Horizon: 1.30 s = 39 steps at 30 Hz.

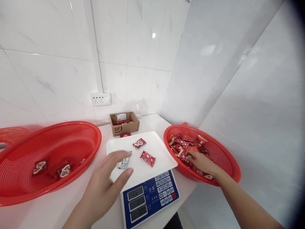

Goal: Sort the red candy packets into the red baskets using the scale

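Note:
My left hand (105, 183) hovers over the left side of the white weighing tray (140, 175), thumb and fingers apart, holding nothing. Just beyond its fingertips lies a silver-white packet (124, 163), partly hidden by the hand. Two red snack packets rest on the tray: a dark red one (139, 143) at the back and a brighter red one (148, 158) near the middle. My right hand (201, 162) reaches into the right red basket (228, 165), its fingers curled down onto a heap of red wrapped packets (182, 143). What its fingertips grip is hidden.
Below the tray is the scale's blue keypad and display panel (150, 198). A left red basket (83, 127) holds several dark red packets (64, 171). Behind the tray stands a small cardboard box (126, 128) with packets inside, against a tiled wall with a socket (101, 99).

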### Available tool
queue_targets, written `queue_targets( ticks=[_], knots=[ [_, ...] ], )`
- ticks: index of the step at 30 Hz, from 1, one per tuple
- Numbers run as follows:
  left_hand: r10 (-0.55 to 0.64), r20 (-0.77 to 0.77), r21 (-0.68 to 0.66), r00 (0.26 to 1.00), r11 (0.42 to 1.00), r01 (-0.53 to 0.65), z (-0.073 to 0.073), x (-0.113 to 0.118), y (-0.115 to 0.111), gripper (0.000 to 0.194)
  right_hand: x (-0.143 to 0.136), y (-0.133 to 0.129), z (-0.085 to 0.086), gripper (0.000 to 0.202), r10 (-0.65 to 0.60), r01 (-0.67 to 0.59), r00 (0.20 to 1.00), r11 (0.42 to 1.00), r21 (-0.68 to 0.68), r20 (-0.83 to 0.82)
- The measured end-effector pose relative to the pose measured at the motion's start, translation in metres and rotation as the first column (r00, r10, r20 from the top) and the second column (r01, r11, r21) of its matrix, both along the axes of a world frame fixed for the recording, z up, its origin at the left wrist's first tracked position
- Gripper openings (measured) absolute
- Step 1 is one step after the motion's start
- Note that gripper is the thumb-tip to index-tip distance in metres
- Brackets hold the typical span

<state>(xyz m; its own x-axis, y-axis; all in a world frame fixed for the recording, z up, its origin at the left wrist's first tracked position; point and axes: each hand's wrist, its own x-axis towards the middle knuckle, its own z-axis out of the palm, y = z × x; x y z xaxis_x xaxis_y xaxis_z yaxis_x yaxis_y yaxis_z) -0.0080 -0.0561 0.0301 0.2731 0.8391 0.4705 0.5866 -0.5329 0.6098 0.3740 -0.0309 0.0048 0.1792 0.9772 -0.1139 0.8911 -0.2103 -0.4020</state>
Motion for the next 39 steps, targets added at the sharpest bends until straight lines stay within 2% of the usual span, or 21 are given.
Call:
queue_targets(
  ticks=[2,4,5,7,10,12,14,17,20,22,23,24,26,28,29,32,35,39],
  knots=[
    [-0.029,-0.114,-0.032,0.993,0.999,0.026,-0.004,0.011,0.025,0.03,-0.007,0.0,0.011,0.021,-0.07,0.07,0.998,0.992,0.104,0.004],
    [-0.028,-0.191,-0.075,0.981,0.997,0.014,-0.01,0.018,0.04,0.03,-0.02,-0.002,0.023,0.025,-0.141,0.147,0.989,0.965,0.216,-0.046],
    [-0.031,-0.204,-0.099,0.978,0.995,0.011,-0.013,0.019,0.043,0.031,-0.029,-0.005,0.028,0.027,-0.155,0.178,0.982,0.949,0.262,-0.105],
    [-0.056,-0.178,-0.158,0.983,0.987,0.028,-0.017,0.02,0.041,0.034,-0.053,-0.011,0.036,0.029,-0.102,0.225,0.925,0.923,0.311,-0.366],
    [-0.125,-0.09,-0.262,0.988,0.96,0.097,-0.015,0.021,0.028,0.042,-0.097,-0.022,0.034,0.033,0.144,0.062,0.732,0.959,0.275,-0.666],
    [-0.175,-0.052,-0.326,0.983,0.934,0.149,-0.013,0.024,0.021,0.047,-0.127,-0.028,0.026,0.029,0.22,-0.059,0.607,0.971,0.232,-0.764],
    [-0.215,-0.037,-0.362,0.976,0.913,0.187,-0.011,0.029,0.017,0.041,-0.153,-0.031,0.016,0.028,0.25,-0.133,0.493,0.968,0.212,-0.833],
    [-0.235,-0.045,-0.385,0.971,0.901,0.2,-0.012,0.034,0.017,0.019,-0.175,-0.029,0.008,0.023,0.248,-0.143,0.414,0.968,0.207,-0.876],
    [-0.206,-0.047,-0.369,0.977,0.913,0.175,-0.012,0.034,0.019,0.019,-0.177,-0.025,0.007,0.025,0.294,-0.163,0.389,0.955,0.248,-0.873],
    [-0.175,-0.044,-0.327,0.984,0.933,0.152,-0.011,0.031,0.021,0.023,-0.171,-0.022,0.008,0.029,0.337,-0.171,0.414,0.941,0.291,-0.846],
    [-0.158,-0.049,-0.307,0.986,0.942,0.136,-0.011,0.03,0.022,0.025,-0.167,-0.021,0.008,0.03,0.348,-0.16,0.452,0.937,0.309,-0.822],
    [-0.139,-0.059,-0.292,0.989,0.95,0.116,-0.01,0.028,0.024,0.026,-0.162,-0.019,0.006,0.031,0.349,-0.139,0.512,0.935,0.325,-0.785],
    [-0.089,-0.088,-0.264,0.992,0.962,0.063,-0.009,0.025,0.027,0.027,-0.154,-0.014,0.002,0.029,0.338,-0.096,0.688,0.92,0.38,-0.642],
    [-0.023,-0.113,-0.225,0.993,0.974,-0.003,-0.009,0.022,0.031,0.028,-0.147,-0.008,-0.005,0.028,0.324,-0.122,0.849,0.888,0.443,-0.417],
    [0.012,-0.127,-0.204,0.992,0.978,-0.038,-0.009,0.021,0.033,0.029,-0.144,-0.006,-0.008,0.03,0.324,-0.161,0.893,0.878,0.451,-0.311],
    [0.093,-0.159,-0.183,0.983,0.976,-0.121,-0.009,0.016,0.039,0.031,-0.143,-0.003,-0.013,0.037,0.353,-0.282,0.924,0.887,0.365,-0.144],
    [0.138,-0.186,-0.2,0.973,0.964,-0.175,-0.008,0.012,0.043,0.032,-0.147,-0.006,-0.011,0.041,0.372,-0.333,0.919,0.909,0.252,-0.128],
    [0.14,-0.198,-0.208,0.97,0.961,-0.182,-0.008,0.01,0.044,0.031,-0.155,-0.01,-0.005,0.04,0.413,-0.38,0.901,0.899,0.217,-0.136]
  ],
)
